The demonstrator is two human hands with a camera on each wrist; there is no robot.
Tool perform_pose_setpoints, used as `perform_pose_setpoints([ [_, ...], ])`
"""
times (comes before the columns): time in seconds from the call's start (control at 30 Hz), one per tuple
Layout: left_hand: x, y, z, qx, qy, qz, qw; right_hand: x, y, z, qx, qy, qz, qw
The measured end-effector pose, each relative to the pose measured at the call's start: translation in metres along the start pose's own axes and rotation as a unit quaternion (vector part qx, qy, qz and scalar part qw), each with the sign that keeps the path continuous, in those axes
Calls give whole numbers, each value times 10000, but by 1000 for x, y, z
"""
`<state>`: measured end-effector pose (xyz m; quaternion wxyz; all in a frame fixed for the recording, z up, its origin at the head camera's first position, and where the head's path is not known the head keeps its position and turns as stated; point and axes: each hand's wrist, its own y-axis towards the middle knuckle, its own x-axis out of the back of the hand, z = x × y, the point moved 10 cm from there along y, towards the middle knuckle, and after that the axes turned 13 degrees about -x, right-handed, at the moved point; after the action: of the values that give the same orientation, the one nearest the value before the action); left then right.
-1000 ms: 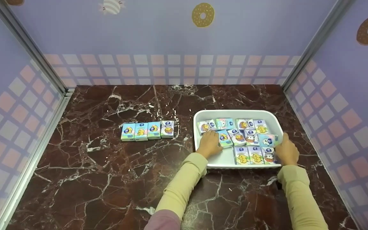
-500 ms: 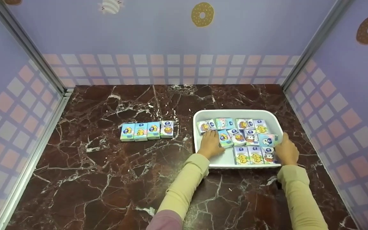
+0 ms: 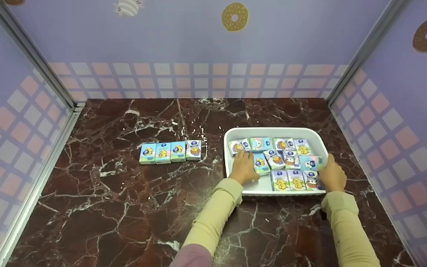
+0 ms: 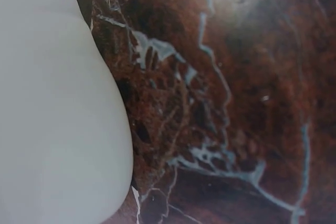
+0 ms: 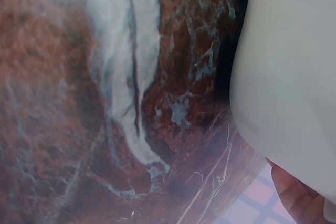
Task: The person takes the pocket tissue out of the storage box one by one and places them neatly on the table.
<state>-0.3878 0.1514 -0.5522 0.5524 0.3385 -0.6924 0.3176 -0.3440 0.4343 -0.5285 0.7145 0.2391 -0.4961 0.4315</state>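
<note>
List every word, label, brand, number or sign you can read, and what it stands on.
No text can be read.
Row of four small, pastel, rectangular packets: printing too small and blurred to read.
Similar packets in the white, rounded plastic tray: likewise unreadable.
Tray: no text visible.
Purple patterned wall: doughnut pictures, no text visible.

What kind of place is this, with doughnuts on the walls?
It looks like a small indoor booth, maybe for work: purple walls on three sides, metal posts in the corners, and a marble-patterned tabletop between them.
</note>
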Motion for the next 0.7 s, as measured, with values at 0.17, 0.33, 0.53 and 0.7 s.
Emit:
perform_pose_setpoints([
  [0.17, -3, 0, -1, -12, 100, 168, 9998, 1, -1, 1, -10, -15, -2, 10000],
  [0.33, -2, -1, -1, 2, 41, 180, 9998, 1, 0, 0, -39, -20, -22, 10000],
  [0.53, -2, -1, -2, -58, 39, 292, 9995, 0, 1, -2, -111, -6, 44, 9999],
  [0.7, 0, -2, -2, -151, 192, 369, 9990, -1, 3, -3, -93, 19, 78, 9999],
])
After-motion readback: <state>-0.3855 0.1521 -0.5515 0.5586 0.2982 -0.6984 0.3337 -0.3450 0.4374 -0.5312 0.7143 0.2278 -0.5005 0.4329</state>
